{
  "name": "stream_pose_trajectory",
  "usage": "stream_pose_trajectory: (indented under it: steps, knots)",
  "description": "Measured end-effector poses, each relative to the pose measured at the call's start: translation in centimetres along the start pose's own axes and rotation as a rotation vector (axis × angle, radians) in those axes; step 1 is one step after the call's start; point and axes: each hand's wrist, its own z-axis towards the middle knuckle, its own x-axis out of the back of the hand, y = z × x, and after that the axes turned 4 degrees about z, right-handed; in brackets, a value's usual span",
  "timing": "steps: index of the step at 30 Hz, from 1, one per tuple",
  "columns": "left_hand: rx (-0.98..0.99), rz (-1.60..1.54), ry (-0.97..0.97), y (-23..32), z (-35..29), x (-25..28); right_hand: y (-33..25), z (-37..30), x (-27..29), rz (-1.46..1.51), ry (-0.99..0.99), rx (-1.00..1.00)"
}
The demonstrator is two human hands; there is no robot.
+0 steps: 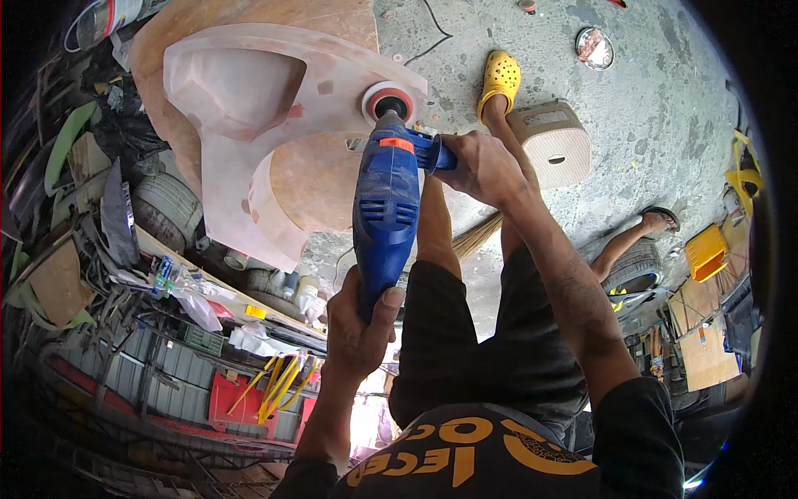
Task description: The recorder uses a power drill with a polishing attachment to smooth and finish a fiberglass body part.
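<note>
Left hand (359, 328) wraps rear of blue power tool (386, 204), right hand (482, 169) its side handle (434, 153); I judge sanding in hand, next pass wanting disc (389, 101) flat across pale panel (229, 162)

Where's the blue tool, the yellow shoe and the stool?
Blue tool (386, 193), head view: on its casing.
Yellow shoe (500, 79), head view: on its upper.
Stool (557, 145), head view: on its pale face.

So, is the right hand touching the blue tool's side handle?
Touching. The head view shows the right hand closed around the side handle of the blue power tool.
</note>
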Motion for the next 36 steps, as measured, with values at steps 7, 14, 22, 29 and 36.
stream_pose_trajectory:
  steps: [7, 14, 22, 29, 36]
  knots:
    - [0.035, 0.007, 0.025, 0.2, -0.2, -0.1, -0.4, 0.4, -0.3, 0.012, -0.014, -0.002]
    - [0.024, 0.019, 0.012, 0.1, -0.2, 0.1, -0.2, 0.5, -0.4, -0.008, -0.028, -0.015]
    - [0.027, -0.002, 0.007, 0.4, -0.1, -0.6, 0.7, -0.2, -0.1, 0.023, 0.01, -0.001]
    - [0.013, 0.001, -0.005, 0.7, 0.0, -0.8, 0.3, -0.5, 0.6, 0.036, 0.005, -0.028]
    - [-0.005, 0.01, -0.027, 0.8, 0.1, -0.8, 0.4, -0.8, 0.8, 0.019, 0.002, -0.005]
